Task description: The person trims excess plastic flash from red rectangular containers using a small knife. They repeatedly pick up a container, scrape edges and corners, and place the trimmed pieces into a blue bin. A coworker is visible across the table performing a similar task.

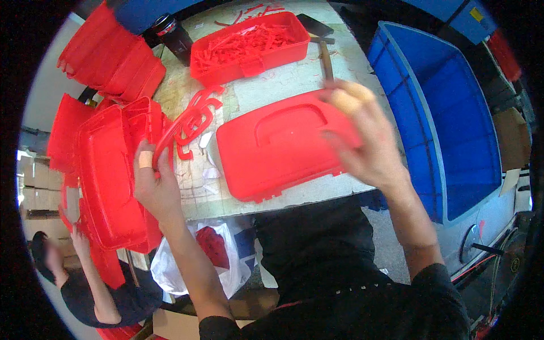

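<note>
Stack of red lids (110, 56) at far left; below it a red box (110, 181) overhanging the table edge (226, 207). Left hand (156, 184) fingers curled around red handles (190, 122), count unclear. One red tray (249, 45) at the back holds plastic strips. Right hand (362, 139) grips the far edge of one red lid (277, 144) flat on the table. Blue bin (447, 119) at right, inside bare

The lid (277, 148) under my right hand (362, 144) is plain bright red, like the handles (190, 122) by my left hand (156, 184). The tray (249, 48) of scraps is red too, the crate (447, 119) solid blue, the bench (289, 85) pale, perhaps mottled.
</note>
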Motion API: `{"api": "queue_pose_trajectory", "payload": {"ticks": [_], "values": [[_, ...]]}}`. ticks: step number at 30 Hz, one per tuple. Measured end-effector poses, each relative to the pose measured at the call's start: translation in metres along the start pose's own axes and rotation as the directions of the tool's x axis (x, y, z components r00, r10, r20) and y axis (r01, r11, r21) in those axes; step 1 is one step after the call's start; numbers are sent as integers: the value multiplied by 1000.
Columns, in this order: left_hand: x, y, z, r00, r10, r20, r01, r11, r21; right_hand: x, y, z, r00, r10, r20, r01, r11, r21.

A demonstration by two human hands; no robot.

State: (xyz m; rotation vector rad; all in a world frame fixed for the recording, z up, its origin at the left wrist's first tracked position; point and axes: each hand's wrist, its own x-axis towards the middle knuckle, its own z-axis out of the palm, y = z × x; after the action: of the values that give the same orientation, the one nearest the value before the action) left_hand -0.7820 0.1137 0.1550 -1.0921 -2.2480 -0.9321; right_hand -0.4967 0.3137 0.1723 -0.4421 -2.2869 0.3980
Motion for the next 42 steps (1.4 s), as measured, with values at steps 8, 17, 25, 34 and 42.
{"api": "queue_pose_trajectory", "payload": {"ticks": [8,17,25,34,42], "values": [[28,75,14,912,379,159,-181,717,-674,46,9,-8,937,-95,336,-9,955,295],[-39,-19,129,811,-170,560,372,889,-268,-62,109,37,716,696,45,-694,717,-66],[1,-33,145,636,303,709,90,884,-459,-90,34,-14,445,853,272,-755,194,626],[0,20,146,441,255,861,250,886,-390,-73,-46,62,361,542,759,-906,12,422],[-6,17,164,422,265,867,289,867,-406,-84,-59,81,719,406,564,-559,820,122]]}}
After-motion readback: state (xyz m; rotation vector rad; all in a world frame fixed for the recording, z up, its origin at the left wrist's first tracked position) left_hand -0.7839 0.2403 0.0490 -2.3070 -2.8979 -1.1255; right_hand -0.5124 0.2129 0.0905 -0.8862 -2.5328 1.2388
